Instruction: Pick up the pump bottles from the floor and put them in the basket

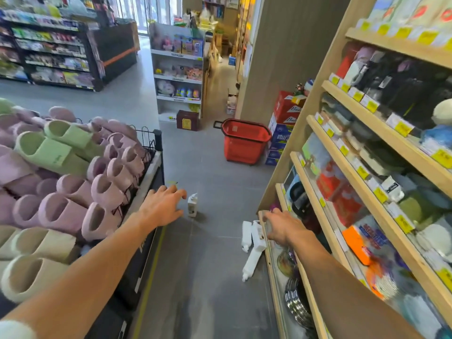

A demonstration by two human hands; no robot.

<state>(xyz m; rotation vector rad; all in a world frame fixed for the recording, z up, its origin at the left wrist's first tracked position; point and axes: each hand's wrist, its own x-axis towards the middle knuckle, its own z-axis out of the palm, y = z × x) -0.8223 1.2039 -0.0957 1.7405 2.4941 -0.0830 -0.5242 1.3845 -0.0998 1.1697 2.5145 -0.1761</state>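
A white pump bottle (192, 206) stands upright on the grey floor in the middle of the aisle. Three more white pump bottles lie on the floor beside the right shelf's base: one (246, 235), one (258, 235) and one nearer me (251, 263). A red basket (245, 140) with a black handle stands on the floor farther down the aisle. My left hand (162, 205) is stretched out, fingers relaxed, just left of the upright bottle and holding nothing. My right hand (283, 226) is open, above the lying bottles.
A black wire bin of purple, green and cream slippers (73, 172) borders the aisle on the left. Wooden shelves (367, 182) full of goods line the right. Stacked cartons (281, 133) stand beside the basket. A white display rack (179, 69) stands behind.
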